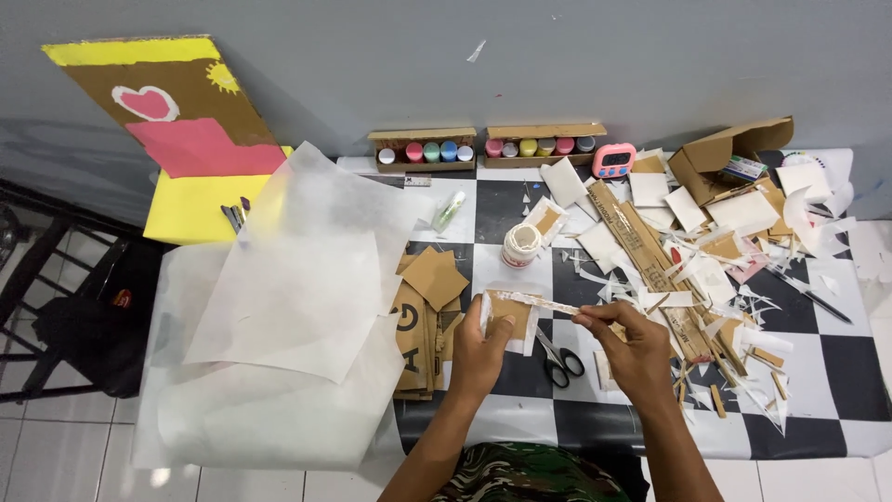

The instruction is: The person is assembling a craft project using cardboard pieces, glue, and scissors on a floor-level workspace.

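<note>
My left hand (480, 349) grips a small brown cardboard piece (507, 314) with white paper under it, held just above the checkered table (650, 423). My right hand (632, 344) pinches the right end of a thin white paper strip (544, 302) that runs across the top edge of that cardboard piece. Black-handled scissors (558, 361) lie on the table between my two hands. A white glue jar (521, 245) stands open just beyond the cardboard piece.
Large white tissue sheets (297, 297) cover the table's left side. Flat cardboard pieces (426, 316) are stacked left of my hands. Cardboard strips and paper scraps (706, 279) litter the right. Two trays of paint pots (425, 151), a pink timer (613, 160) and an open box (725, 153) line the back. A painted board (177, 121) leans on the wall.
</note>
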